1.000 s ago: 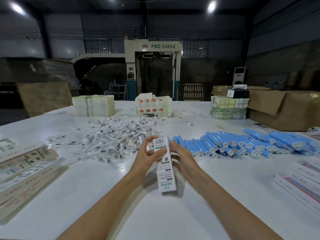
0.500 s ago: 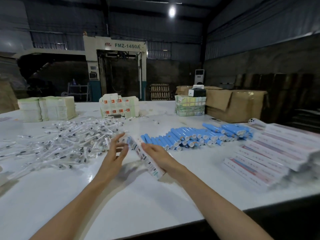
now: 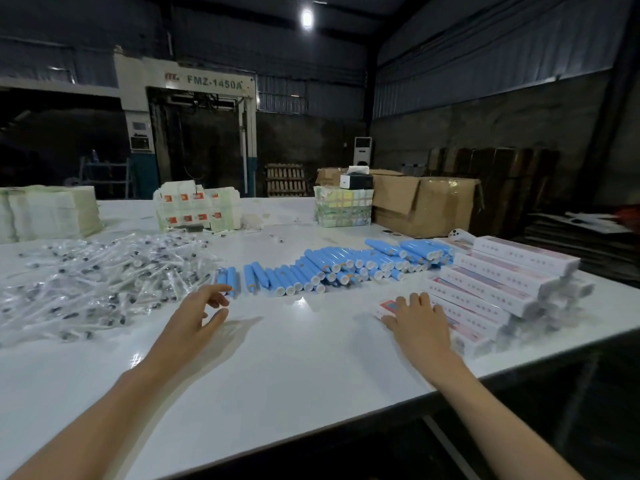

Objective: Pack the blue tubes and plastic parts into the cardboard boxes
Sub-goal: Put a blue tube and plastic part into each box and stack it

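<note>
Blue tubes (image 3: 332, 266) with white caps lie in a long row across the middle of the white table (image 3: 284, 368). A heap of clear bagged plastic parts (image 3: 100, 275) covers the left side. Filled white boxes (image 3: 498, 285) are stacked at the right edge. My right hand (image 3: 417, 315) lies flat with straight fingers on the nearest box (image 3: 389, 305) of that stack. My left hand (image 3: 201, 311) hovers above the table, fingers loosely spread and holding nothing, just short of the leftmost blue tubes.
Stacks of flat white cartons (image 3: 48, 211) and bundled packs (image 3: 197, 209) stand at the back left. A wrapped bundle (image 3: 343, 207) and a large brown cardboard box (image 3: 426, 206) sit at the back right. The table's front edge runs diagonally at the lower right.
My right hand carried the packed box to the right and laid it against the stack. My left hand let go of it and drifted toward the blue tubes. The view turned right.
</note>
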